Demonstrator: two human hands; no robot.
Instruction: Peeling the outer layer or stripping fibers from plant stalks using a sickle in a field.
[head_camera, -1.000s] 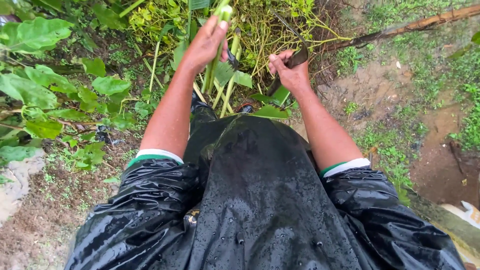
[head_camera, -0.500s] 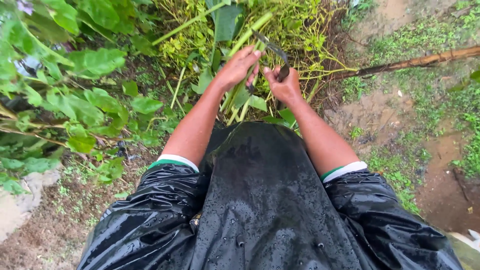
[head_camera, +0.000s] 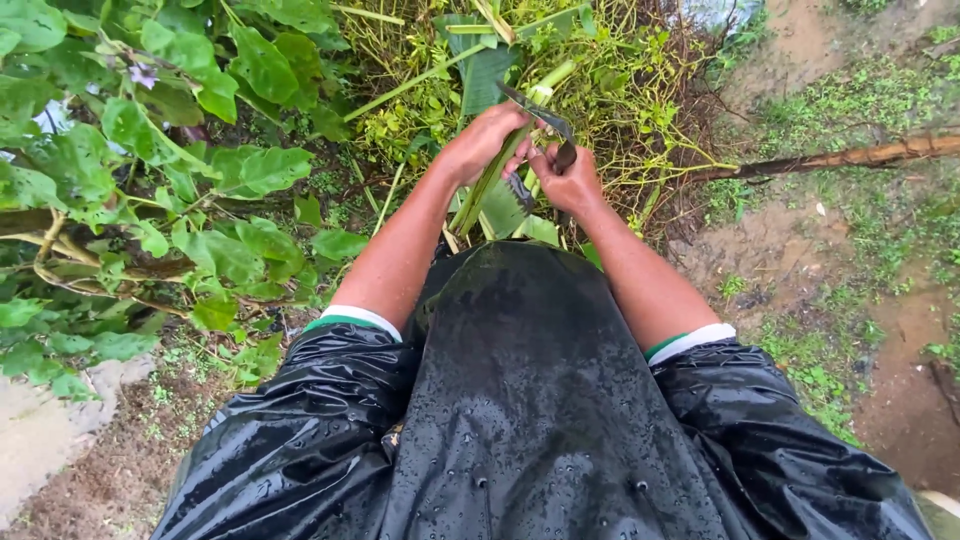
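My left hand (head_camera: 482, 138) is closed around a thick pale green plant stalk (head_camera: 505, 160) that slants up toward a heap of cut greenery. My right hand (head_camera: 570, 180) grips the dark handle of a curved sickle (head_camera: 538, 113). Its blade arcs over the stalk just above my left fingers. Both forearms reach out from a wet black raincoat (head_camera: 530, 400) that fills the lower part of the view. The two hands are close together, almost touching.
Broad-leaved bushes (head_camera: 180, 180) crowd the left side. A heap of yellow-green cut stems (head_camera: 620, 80) lies behind the hands. On the right is wet muddy ground with grass patches (head_camera: 830, 260) and a long brown stick (head_camera: 860, 155). A pale stone (head_camera: 40, 440) sits lower left.
My hands have drawn closer together on the stalk. The sickle blade, earlier low beside my right hand, now curves over the stalk above my left hand.
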